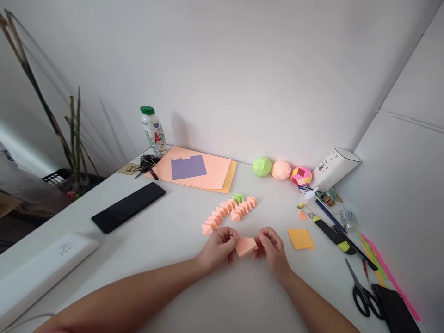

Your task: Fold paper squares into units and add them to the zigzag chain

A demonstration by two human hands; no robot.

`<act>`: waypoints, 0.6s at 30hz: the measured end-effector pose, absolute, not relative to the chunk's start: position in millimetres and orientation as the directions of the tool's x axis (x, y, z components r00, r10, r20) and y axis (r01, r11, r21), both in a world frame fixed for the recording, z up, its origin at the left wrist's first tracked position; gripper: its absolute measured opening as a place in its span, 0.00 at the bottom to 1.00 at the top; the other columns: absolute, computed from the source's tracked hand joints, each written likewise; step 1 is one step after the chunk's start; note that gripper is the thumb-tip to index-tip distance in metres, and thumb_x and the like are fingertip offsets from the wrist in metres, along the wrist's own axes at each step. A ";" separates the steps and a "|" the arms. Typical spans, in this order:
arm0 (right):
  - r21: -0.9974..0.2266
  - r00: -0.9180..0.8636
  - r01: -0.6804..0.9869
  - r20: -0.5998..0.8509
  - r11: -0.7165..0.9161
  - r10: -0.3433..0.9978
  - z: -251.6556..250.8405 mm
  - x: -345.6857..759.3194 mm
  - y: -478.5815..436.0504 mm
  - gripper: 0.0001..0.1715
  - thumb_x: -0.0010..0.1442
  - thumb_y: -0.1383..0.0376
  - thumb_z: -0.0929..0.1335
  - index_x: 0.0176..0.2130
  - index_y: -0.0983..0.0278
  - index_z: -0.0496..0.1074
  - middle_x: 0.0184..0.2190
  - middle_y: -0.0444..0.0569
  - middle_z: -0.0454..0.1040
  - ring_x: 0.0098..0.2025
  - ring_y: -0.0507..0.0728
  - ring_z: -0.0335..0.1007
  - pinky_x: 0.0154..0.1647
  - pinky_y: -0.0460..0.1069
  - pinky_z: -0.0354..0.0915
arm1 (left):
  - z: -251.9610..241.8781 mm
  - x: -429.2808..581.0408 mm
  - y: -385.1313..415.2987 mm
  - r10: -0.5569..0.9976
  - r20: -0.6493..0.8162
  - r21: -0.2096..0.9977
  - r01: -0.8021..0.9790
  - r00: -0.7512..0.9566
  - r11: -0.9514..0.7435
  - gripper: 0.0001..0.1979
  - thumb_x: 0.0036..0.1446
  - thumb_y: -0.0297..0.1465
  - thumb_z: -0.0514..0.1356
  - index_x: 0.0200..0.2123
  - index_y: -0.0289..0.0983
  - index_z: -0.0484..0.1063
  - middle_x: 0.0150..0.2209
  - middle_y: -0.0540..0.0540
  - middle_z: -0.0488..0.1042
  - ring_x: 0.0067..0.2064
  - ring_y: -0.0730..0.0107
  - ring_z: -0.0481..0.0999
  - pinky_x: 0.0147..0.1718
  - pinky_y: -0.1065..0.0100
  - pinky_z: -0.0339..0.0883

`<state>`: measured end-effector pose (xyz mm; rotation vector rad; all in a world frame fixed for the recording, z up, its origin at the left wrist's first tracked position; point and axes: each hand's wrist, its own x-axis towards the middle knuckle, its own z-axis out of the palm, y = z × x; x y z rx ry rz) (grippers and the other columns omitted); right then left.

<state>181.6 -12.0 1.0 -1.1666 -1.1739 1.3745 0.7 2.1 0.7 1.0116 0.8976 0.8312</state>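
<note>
From where I stand, the person's two bare hands meet over the near part of the white table (173,277), with a peach paper piece (246,247) held up between them. The left hand (220,247) pinches its left edge between thumb and curled fingers, and the right hand (273,249) is likewise drawn in narrow, its fingertips at the right end of the same piece. The paper has a pointed, creased outline; I can't make out every fold from here. Just beyond the hands, small folded peach units (218,215) stand in two slanting rows, with a few green units (237,198) near the far end, between the rows. To the right of the right hand, a yellow-orange square sheet (300,239) lies flat on the table. Further right I see a cutter (333,235) with a black and lime handle, and nearer the edge a pair of scissors (360,289) with black handles. By the wall sit three faceted balls side by side: a green ball (262,167), a peach ball (281,170) and a multicoloured ball (301,176). Off to the left, a purple paper (189,167) rests on large peach sheets (218,171).
</note>
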 end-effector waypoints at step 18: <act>-0.993 -0.148 -0.002 -0.115 -0.117 0.982 -1.0 180.9 -12.6 0.13 0.55 0.57 0.68 0.33 0.65 0.68 0.18 0.41 0.70 0.18 0.50 0.65 0.20 0.45 0.61 | 5.9 1.9 1.3 0.915 -0.209 0.889 -0.322 0.345 0.325 0.16 0.57 0.46 0.51 0.28 0.39 0.56 0.20 0.54 0.67 0.20 0.74 0.68 0.16 0.73 0.64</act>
